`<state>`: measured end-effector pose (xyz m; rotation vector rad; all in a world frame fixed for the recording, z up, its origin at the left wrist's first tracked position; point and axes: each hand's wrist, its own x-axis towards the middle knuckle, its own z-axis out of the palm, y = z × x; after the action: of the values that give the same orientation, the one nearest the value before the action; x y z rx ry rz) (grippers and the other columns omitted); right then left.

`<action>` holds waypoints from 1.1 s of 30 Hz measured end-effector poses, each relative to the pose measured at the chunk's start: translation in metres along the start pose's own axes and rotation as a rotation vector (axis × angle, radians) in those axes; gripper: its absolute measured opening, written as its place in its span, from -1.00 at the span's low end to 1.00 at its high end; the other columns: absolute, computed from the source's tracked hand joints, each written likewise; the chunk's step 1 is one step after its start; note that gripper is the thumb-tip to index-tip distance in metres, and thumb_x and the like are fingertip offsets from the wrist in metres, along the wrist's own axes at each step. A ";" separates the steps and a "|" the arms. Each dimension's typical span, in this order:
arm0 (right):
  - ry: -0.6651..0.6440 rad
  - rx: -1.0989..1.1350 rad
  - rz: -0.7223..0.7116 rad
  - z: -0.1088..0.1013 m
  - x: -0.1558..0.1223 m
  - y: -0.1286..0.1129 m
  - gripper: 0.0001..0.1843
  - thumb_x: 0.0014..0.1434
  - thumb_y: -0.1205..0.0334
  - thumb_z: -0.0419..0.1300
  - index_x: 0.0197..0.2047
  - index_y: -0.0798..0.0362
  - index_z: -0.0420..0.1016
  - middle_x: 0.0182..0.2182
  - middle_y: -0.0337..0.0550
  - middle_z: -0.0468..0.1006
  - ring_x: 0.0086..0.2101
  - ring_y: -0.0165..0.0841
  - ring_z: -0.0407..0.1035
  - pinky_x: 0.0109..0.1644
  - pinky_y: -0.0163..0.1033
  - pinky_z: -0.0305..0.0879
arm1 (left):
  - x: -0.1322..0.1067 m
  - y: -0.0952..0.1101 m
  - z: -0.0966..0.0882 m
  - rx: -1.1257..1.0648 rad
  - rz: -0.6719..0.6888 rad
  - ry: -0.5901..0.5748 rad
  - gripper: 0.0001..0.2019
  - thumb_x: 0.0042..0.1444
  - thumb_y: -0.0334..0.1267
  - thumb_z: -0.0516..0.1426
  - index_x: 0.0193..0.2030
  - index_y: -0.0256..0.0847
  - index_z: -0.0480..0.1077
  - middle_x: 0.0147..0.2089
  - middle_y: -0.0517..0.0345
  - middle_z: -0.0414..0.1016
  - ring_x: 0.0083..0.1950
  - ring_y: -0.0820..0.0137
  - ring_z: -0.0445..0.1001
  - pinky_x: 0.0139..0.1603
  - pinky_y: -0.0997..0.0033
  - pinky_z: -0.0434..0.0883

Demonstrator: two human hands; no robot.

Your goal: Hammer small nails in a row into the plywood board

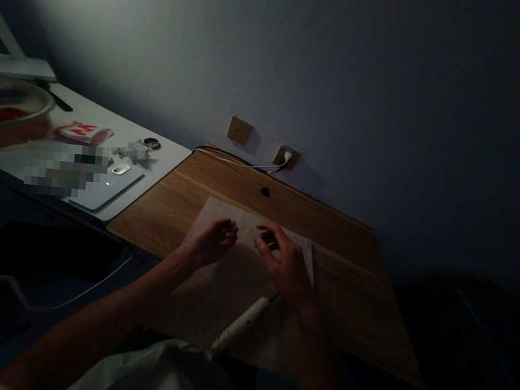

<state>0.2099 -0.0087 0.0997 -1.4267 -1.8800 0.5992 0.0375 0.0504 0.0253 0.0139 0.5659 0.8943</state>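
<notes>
My left hand (213, 241) is over the left part of a pale board (228, 284). Its fingers are curled in, and whatever they may hold is too dark and small to make out. Across from it, my right hand (284, 265) has thumb and fingers apart with a gap between them, and I see nothing held there. A pale, stick-like handle (240, 327) with dark marks lies slanting over the near part of the board. Its thin dark far end runs toward my right wrist and is partly hidden. A few tiny dark specks lie between my hands.
The board rests on a brown wooden table (352, 290) against the wall. Behind it are a wall socket with a plug (287, 157) and a white cable (240, 162). The white table (154, 151) at left holds a laptop (108, 189), crumpled plastic (135, 152) and a large clear bowl (13, 125).
</notes>
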 end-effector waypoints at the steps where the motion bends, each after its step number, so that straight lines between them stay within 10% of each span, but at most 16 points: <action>1: 0.057 -0.002 0.017 -0.004 -0.004 0.003 -0.78 0.31 0.23 0.16 0.00 0.01 0.50 -0.28 -0.16 0.63 -0.31 -0.34 0.55 -0.18 -0.24 0.42 | -0.001 0.008 0.002 -0.032 0.048 0.011 -0.76 0.32 -0.47 -0.05 -0.38 -0.29 0.30 -0.50 0.16 0.32 -0.60 0.56 0.26 -0.71 0.68 0.16; 8: 0.296 0.096 0.095 -0.012 -0.024 0.018 -0.81 0.33 0.15 0.15 -0.06 -0.02 0.52 -0.35 -0.21 0.60 -0.32 -0.33 0.54 -0.17 -0.22 0.41 | -0.011 0.024 0.019 -0.061 0.055 -0.044 -0.78 0.33 -0.48 -0.06 -0.33 -0.32 0.33 -0.43 0.07 0.40 -0.56 0.58 0.33 -0.75 0.77 0.14; 19: 0.352 0.050 0.181 0.000 -0.039 0.031 -0.75 0.32 0.04 0.15 -0.12 -0.01 0.56 -0.34 -0.16 0.62 -0.30 -0.26 0.54 -0.17 -0.17 0.41 | -0.010 0.011 0.005 -0.086 0.053 -0.056 -0.72 0.37 -0.40 -0.06 -0.29 -0.36 0.42 -0.33 -0.07 0.54 -0.39 0.43 0.56 -0.41 0.58 0.55; 33: 0.392 0.106 0.276 0.011 -0.060 0.044 -0.71 0.29 0.00 0.15 -0.16 0.02 0.57 -0.39 -0.15 0.62 -0.38 -0.26 0.54 -0.28 -0.21 0.44 | -0.019 -0.021 0.013 -0.043 -0.051 0.010 -0.71 0.38 -0.38 -0.03 -0.31 -0.39 0.43 -0.40 -0.06 0.54 -0.40 0.37 0.60 -0.40 0.52 0.57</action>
<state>0.2394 -0.0530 0.0459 -1.6119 -1.3421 0.4951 0.0494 0.0261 0.0404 -0.0436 0.5535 0.8569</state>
